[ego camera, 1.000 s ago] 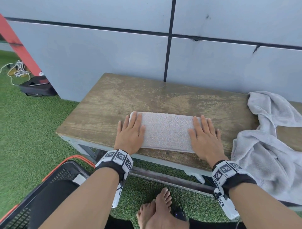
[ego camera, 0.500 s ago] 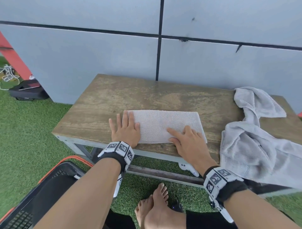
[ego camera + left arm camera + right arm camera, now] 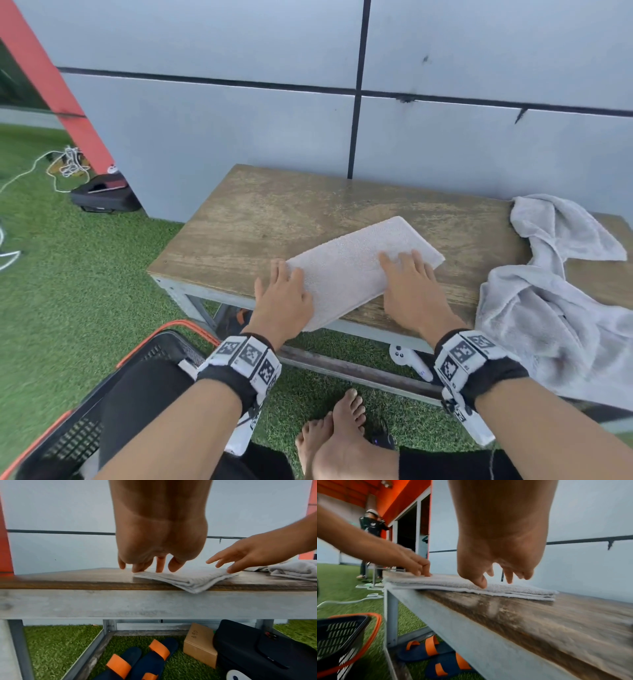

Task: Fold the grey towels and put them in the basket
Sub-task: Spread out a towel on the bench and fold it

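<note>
A folded grey towel [image 3: 356,270] lies slantwise on the wooden bench [image 3: 274,219], its near corner poking over the front edge. My left hand [image 3: 284,291] rests with straight fingers on its near left end. My right hand [image 3: 407,274] presses flat on its right half. The left wrist view shows my left fingertips [image 3: 159,566] touching the folded towel [image 3: 193,580] at its edge. The right wrist view has my right hand [image 3: 496,574] down on the layered towel [image 3: 505,589]. An unfolded grey towel [image 3: 555,291] lies crumpled at the bench's right end. The black basket [image 3: 68,428] with an orange rim stands on the grass at lower left.
A grey panelled wall [image 3: 239,130] stands right behind the bench. Under the bench are sandals [image 3: 137,660], a cardboard box [image 3: 199,645] and a black bag [image 3: 265,653]. A white controller [image 3: 409,361] and my bare feet [image 3: 335,442] are on the grass. A black case [image 3: 102,195] lies to the left.
The folded towel has turned from lying along the bench edge to a slant, right end farther away. My right hand has slid from the towel's right end onto its top.
</note>
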{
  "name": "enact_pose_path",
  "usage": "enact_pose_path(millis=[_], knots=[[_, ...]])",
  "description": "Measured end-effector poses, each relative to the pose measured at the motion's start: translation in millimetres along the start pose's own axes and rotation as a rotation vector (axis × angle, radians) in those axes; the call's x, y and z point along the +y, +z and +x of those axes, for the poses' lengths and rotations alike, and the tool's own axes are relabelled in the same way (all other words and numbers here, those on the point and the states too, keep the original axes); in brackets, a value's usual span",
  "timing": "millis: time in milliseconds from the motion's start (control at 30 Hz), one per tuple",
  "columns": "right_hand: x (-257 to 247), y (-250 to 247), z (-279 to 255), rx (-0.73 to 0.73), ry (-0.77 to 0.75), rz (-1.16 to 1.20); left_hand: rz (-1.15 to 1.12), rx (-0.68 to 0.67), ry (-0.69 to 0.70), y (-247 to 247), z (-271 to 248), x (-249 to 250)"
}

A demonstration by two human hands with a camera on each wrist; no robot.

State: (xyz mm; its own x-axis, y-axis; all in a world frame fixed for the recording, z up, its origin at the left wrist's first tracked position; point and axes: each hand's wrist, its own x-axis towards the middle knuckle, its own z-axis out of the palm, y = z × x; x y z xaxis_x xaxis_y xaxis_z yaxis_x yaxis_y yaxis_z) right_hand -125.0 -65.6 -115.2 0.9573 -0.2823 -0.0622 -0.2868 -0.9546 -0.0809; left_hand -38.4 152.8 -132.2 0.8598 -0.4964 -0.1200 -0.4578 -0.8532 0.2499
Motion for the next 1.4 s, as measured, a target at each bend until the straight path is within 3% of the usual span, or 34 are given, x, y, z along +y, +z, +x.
enact_pose_path(millis=[67, 133, 300, 433, 533, 667, 767, 900, 1033, 1167, 1300, 1400], knots=[[-4, 0, -11, 0.091, -0.116, 0.034, -0.017, 0.006, 0.027, -8, 1, -5], [-4, 4, -19, 0.048, -0.171, 0.093, -0.012, 0.019, 0.045, -15, 1, -7], [9, 14, -21, -0.059, -0.091, 0.15, -0.034, -0.087, 0.07, -26, 4, -11], [18, 13, -23, -0.124, -0.012, 0.142, 0.061, -0.158, 0.191, -20, -7, -6], [19, 15, -33, -0.075, -0.054, 0.118, 0.045, -0.11, 0.239, -8, -12, -2], [15, 16, -48, -0.084, -0.218, 0.12, -0.198, 0.023, 0.339, -1, -8, 2], [13, 20, -49, -0.047, -0.231, 0.117, -0.399, 0.114, 0.444, -6, -3, 12], [16, 20, -45, -0.035, -0.252, 0.157, -0.623, 0.269, 0.438, -23, -2, 32], [22, 16, -42, 0.189, -0.28, 0.417, -0.785, 0.149, 0.38, -43, -4, 41], [21, 1, -47, 0.112, -0.078, 0.949, -0.851, -0.019, 0.39, -42, -5, 36], [26, -4, -53, 0.088, -0.056, 1.018, -0.711, -0.152, 0.28, -24, -2, 25], [28, 2, -50, 0.023, -0.016, 0.986, -0.692, -0.132, 0.198, -14, -2, 22]])
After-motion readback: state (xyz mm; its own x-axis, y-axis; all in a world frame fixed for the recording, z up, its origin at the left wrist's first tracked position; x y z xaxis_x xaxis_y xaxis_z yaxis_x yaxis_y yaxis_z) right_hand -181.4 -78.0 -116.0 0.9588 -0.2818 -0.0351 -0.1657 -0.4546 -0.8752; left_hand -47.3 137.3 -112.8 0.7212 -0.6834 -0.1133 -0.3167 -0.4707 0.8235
